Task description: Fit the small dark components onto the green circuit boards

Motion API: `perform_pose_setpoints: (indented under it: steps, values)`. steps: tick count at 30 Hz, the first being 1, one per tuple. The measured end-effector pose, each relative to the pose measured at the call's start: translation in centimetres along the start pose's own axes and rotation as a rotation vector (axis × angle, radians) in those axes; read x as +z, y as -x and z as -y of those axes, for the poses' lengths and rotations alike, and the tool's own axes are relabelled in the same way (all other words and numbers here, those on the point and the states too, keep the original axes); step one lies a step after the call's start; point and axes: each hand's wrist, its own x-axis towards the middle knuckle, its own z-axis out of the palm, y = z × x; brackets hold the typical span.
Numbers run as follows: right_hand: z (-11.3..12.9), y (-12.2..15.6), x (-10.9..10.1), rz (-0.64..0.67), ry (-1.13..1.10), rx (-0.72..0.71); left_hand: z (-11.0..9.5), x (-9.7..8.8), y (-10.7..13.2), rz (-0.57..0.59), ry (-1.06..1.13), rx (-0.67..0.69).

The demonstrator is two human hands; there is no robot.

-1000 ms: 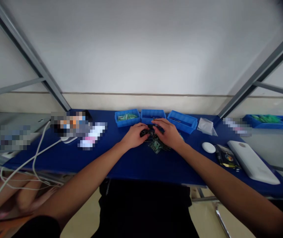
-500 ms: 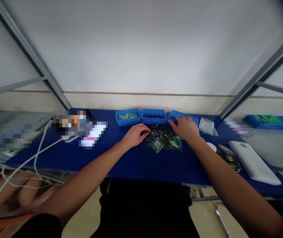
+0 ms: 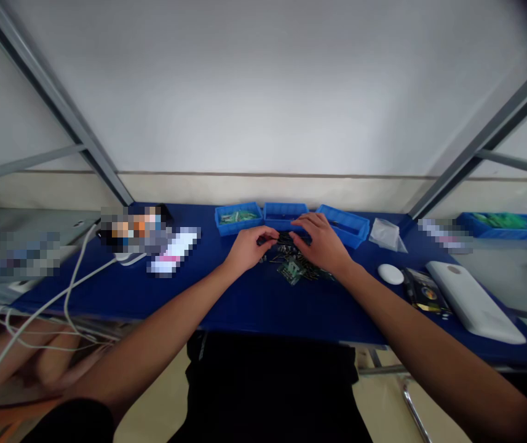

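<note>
My left hand (image 3: 249, 248) and my right hand (image 3: 321, 241) meet over a heap of small dark parts and green circuit boards (image 3: 296, 266) on the blue table (image 3: 226, 295). Between their fingertips both hands pinch a small dark part (image 3: 283, 237). Behind them three blue bins stand in a row: the left bin (image 3: 238, 218) with green pieces, the middle bin (image 3: 285, 215), and the right bin (image 3: 347, 225).
A clear plastic bag (image 3: 385, 234), a white round puck (image 3: 390, 274), a dark packet (image 3: 424, 291) and a white oblong device (image 3: 474, 301) lie to the right. White cables (image 3: 64, 289) run off the left. Another person's hand (image 3: 37, 363) rests at lower left. Grey frame struts rise on both sides.
My right hand has come back left from the right bin to meet the left hand over the heap. The left hand has stayed in place.
</note>
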Motion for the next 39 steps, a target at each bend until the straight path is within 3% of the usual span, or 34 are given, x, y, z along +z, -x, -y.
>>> perform_pose_setpoints:
  steps: [10, 18, 28, 39]
  values:
    - [0.6, 0.0, 1.5, 0.075, -0.184, -0.11, -0.3, 0.4, 0.0, -0.019, 0.129, -0.017]
    - [0.6, 0.1, 2.2, 0.053, -0.269, 0.01, -0.4, 0.5, 0.0, -0.002, 0.192, -0.026]
    - [0.9, 0.1, 1.8, -0.022, -0.176, 0.084, -0.3, 0.5, 0.0, -0.055, 0.079, -0.041]
    - [1.1, 0.1, 1.6, -0.008, -0.202, 0.098, -1.1, 0.4, 0.1, -0.011, 0.07, 0.092]
